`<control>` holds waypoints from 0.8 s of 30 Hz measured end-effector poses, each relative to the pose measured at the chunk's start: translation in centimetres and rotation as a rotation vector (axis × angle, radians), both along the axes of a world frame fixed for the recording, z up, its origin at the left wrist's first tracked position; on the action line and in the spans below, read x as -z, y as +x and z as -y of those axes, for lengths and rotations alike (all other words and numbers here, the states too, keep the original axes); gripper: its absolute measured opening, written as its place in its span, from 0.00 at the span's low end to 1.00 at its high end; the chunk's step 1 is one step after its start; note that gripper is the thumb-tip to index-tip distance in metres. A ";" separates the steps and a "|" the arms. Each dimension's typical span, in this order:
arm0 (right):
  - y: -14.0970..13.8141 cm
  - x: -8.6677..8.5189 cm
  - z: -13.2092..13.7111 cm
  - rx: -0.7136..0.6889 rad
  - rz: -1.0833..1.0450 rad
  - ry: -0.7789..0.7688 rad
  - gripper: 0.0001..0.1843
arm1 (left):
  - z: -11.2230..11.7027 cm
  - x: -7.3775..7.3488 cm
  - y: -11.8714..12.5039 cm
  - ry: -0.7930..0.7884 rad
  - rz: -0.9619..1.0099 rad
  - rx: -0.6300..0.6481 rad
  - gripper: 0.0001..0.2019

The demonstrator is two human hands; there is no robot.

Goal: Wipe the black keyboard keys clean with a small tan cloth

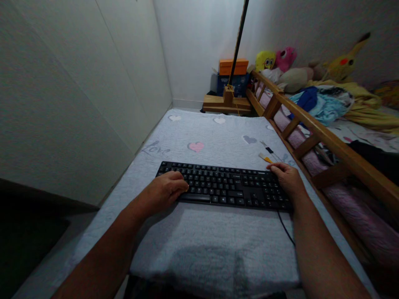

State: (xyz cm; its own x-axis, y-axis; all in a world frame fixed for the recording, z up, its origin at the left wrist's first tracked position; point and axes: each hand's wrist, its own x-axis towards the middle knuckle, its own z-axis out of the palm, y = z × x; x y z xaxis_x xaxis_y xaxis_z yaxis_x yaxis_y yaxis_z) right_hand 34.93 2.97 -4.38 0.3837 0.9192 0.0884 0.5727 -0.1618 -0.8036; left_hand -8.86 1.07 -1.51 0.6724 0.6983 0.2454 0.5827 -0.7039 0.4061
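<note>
A black full-size computer keyboard lies flat on a light grey-blue bedspread, its keys facing up. My left hand is over the left end of the keys, fingers curled and pressed together. Whatever those fingertips hold, if anything, is hidden. At the opposite end, my right hand grips the keyboard's right side, with thumb and fingers at the upper right corner. Just beyond those fingers is a small brush with a yellow handle. A thin tool with a black part lies behind the brush.
A black cable runs from the keyboard towards me. Along the right side stands a wooden bed rail, with clothes and plush toys behind it. An orange box and a wooden stand are past the far edge. A pale wall panel borders the left.
</note>
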 end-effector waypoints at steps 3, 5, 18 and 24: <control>0.0 0.0 0.0 0.000 -0.008 -0.015 0.19 | -0.2 0.1 -0.7 -0.013 -0.017 -0.005 0.12; -0.1 0.0 0.1 0.000 -0.017 -0.013 0.19 | -0.4 0.1 -1.1 -0.028 -0.031 -0.010 0.12; -0.2 -0.1 0.1 0.011 -0.043 0.008 0.18 | -0.8 -0.6 -3.3 -0.144 -0.073 -0.115 0.13; -0.1 0.0 0.2 0.011 -0.037 -0.002 0.19 | -1.0 -1.3 -4.3 -0.211 -0.126 -0.180 0.14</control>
